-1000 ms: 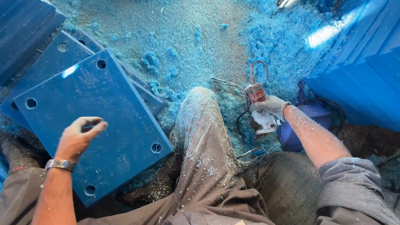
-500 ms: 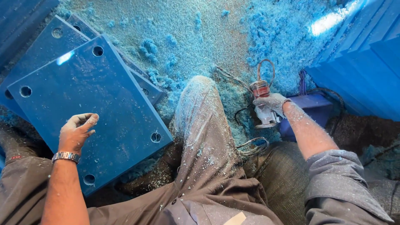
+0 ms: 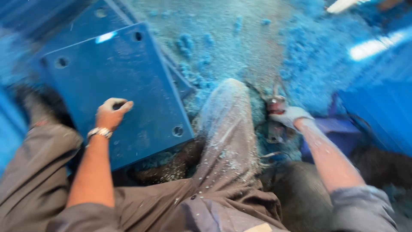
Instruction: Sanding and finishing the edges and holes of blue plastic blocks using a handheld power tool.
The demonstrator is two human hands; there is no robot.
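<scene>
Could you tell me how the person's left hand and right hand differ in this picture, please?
The left hand is bare above a wristwatch and rests curled on the blue plate; the right hand looks whitish, gloved or dusted, and grips a small power tool. The left hand lies left of the dusty knee, the right hand beside it among blue shavings. Both arms reach forward.

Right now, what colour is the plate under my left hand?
Blue, seen clearly in the head view: plate.

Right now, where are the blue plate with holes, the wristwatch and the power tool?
blue plate [image 3: 116,81], head view, bare upper face.
wristwatch [image 3: 99,132], head view, metal band.
power tool [image 3: 275,105], head view, top end above right hand.
</scene>
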